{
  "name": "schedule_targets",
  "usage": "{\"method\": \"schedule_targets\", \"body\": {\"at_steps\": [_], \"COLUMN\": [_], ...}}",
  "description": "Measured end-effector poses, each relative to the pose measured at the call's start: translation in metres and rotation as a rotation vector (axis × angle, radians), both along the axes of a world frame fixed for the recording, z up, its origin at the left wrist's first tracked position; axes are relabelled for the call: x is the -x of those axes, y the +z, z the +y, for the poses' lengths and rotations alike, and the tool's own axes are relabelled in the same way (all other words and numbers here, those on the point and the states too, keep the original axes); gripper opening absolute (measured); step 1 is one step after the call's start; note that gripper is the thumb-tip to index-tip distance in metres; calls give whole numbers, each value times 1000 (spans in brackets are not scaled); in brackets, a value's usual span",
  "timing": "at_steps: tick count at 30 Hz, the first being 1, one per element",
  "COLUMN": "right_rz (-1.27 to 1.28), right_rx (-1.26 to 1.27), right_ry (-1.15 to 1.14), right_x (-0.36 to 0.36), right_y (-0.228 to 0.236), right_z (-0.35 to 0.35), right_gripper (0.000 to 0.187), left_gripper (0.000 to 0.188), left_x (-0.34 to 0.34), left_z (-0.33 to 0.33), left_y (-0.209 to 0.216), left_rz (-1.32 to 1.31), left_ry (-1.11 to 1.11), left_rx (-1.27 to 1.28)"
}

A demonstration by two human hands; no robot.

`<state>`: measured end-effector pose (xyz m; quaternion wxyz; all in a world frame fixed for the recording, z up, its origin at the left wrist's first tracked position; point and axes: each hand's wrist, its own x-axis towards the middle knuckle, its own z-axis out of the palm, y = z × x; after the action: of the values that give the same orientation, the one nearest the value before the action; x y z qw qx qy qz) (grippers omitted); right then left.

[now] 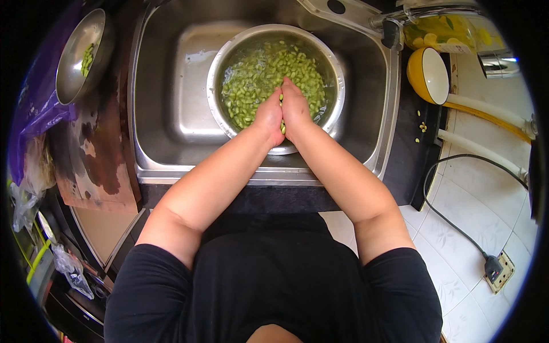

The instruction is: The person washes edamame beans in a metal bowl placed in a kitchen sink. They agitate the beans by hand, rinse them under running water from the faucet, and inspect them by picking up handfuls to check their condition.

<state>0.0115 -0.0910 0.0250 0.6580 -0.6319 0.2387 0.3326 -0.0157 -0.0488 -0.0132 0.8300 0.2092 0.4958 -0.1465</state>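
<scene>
A round metal basin (213, 86) holds water and many shelled green beans (251, 74). My left hand (267, 117) and my right hand (295, 108) are pressed together at the basin's near side, over the beans. Some green beans show in the narrow gap between my palms, and one lies by the base of my left hand. Both hands are closed around these beans; how many they hold is hidden.
The basin stands in a steel sink (191, 114). At left are a wooden board (86, 154) and a metal bowl (71, 68) with a few beans. On the right are a faucet (434, 11), a yellow bowl (418, 74), stray beans (422, 127) and a plugged-in cable (457, 228).
</scene>
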Motion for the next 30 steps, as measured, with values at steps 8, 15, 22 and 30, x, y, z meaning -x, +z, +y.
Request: {"method": "schedule_targets", "body": {"at_steps": [8, 15, 22, 30], "right_rz": [-104, -99, -560, -861], "right_rx": [36, 78, 326, 418], "right_ry": [29, 96, 325, 446], "right_x": [1, 22, -37, -97], "right_y": [-19, 5, -48, -57], "right_z": [0, 16, -22, -37], "right_gripper": [47, 47, 38, 42], "left_gripper": [37, 37, 42, 41], "left_x": [2, -1, -9, -63], "left_z": [3, 19, 13, 78], "left_y": [-6, 0, 25, 13], "left_rz": [-156, -86, -241, -378], "left_ry": [103, 89, -43, -563], "left_rx": [76, 62, -70, -841]}}
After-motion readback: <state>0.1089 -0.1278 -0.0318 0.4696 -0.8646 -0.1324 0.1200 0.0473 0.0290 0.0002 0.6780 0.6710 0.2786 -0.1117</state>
